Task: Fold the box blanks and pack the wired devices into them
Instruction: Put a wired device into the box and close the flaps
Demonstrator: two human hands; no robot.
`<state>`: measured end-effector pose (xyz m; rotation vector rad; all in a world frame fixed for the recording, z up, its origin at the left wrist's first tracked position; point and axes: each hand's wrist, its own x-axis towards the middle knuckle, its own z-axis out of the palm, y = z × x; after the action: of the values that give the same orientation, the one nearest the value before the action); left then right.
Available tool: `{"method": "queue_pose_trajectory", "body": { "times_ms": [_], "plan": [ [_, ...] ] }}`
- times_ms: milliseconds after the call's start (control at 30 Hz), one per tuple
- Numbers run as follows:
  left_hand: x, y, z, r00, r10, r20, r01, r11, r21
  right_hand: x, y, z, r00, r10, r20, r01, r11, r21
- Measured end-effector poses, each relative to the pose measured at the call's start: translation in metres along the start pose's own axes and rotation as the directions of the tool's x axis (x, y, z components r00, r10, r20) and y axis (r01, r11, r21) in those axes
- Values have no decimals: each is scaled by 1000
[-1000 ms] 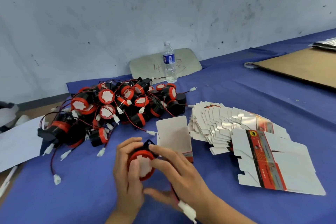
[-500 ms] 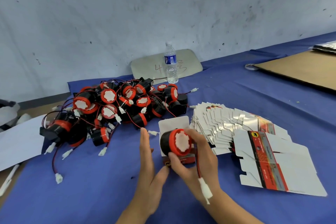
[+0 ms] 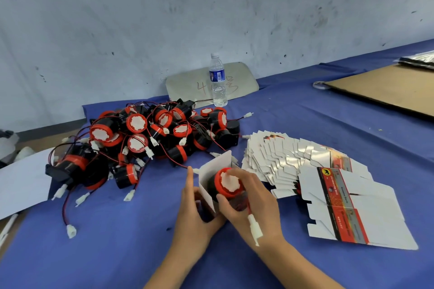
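— Blue cloth covers the table under a scuffed pale wall; where is the work happening?

— Close in front; the right hand has its fingers curled round a black device with a red rim and white face; the left hand presses flat, fingers straight, against the side of a folded white box to steady it.

— And how does the box lie from that grip?

— Just beyond and to the left of the right-hand grip, touching the device; its open mouth faces the device, and the device's long axis looks roughly in line with that opening, white face toward the person; I judge the next push goes away and leftward into the box; the right hand is the nearer one for it.

— The wire?

— Its red lead trails back over the right wrist, ending in a white connector; it will need tucking in after the body.

— Supplies?

— Beyond the grip to the left, the pile of devices; to its right, fanned box blanks and one large flat blank with a red printed band and an animal emblem; the lettering is too small to read.

— Any other writing?

— A board against the wall behind a water bottle shows a red "4" and marks I cannot make out.
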<state>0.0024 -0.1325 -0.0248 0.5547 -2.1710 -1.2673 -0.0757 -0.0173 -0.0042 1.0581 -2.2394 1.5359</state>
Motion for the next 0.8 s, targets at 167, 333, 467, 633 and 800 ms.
{"method": "queue_pose_trajectory", "body": {
  "times_ms": [167,333,467,633,800],
  "plan": [
    [-3,-2,-2,998,37,-54,-34,997,65,-1,3,4,981,-108,164,125,987,-98],
    [-11,6,-2,967,254,-2,-245,936,253,1,4,1,959,-109,260,133,988,-78],
    [-9,12,-6,946,321,-48,-276,873,402,1,2,0,954,-41,299,30,999,41],
    [-6,20,-7,945,321,-60,-255,840,478,1,3,0,999,-15,47,-2,941,339],
    [-4,10,-4,973,228,-21,-196,877,438,8,6,-9,948,27,-318,109,910,400]
  ]
}}
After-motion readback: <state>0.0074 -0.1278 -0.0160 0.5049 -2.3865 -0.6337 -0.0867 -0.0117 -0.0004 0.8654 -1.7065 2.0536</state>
